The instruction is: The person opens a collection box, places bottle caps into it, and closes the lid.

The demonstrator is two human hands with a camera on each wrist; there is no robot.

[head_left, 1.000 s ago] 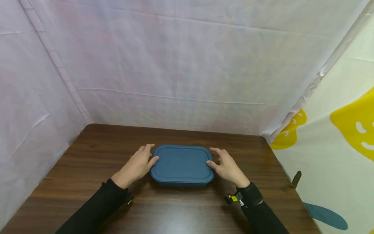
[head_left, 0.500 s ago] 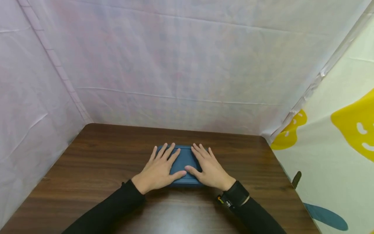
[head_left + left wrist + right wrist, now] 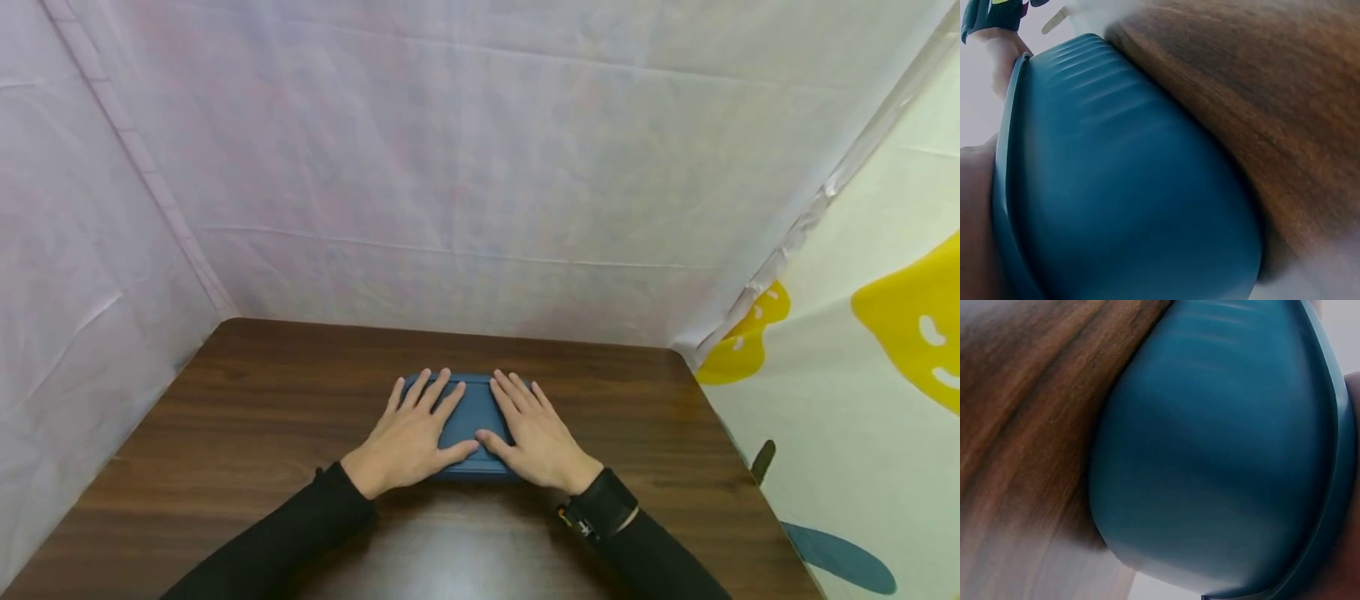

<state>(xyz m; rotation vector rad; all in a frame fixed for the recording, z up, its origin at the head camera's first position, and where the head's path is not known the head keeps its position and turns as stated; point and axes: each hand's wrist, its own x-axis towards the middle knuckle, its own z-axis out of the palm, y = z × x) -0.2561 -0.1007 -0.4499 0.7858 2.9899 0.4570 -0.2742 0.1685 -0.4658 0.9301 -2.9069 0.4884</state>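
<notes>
A blue lidded food container (image 3: 472, 412) sits in the middle of the wooden table. Spread flat over the left part of its lid is my left hand (image 3: 408, 442), fingers straight and pointing away from me. My right hand (image 3: 542, 437) rests on the right part in the same way, its thumb almost meeting the left thumb near the front edge. Between the hands a strip of the lid shows. In the left wrist view the container's ribbed side wall (image 3: 1122, 162) stands on the table under the lid's rim. The right wrist view shows the rounded side wall (image 3: 1210, 450) at the other end.
The dark wooden table (image 3: 262, 417) has its far edge against a whitish fabric wall (image 3: 450, 167). More fabric (image 3: 75, 292) hangs along the left, and a curtain with yellow figures (image 3: 847, 433) along the right.
Both hands have moved inward from the container's two ends onto its lid, fingers now spread flat. Over the last half second they have hardly moved. The container stays in place.
</notes>
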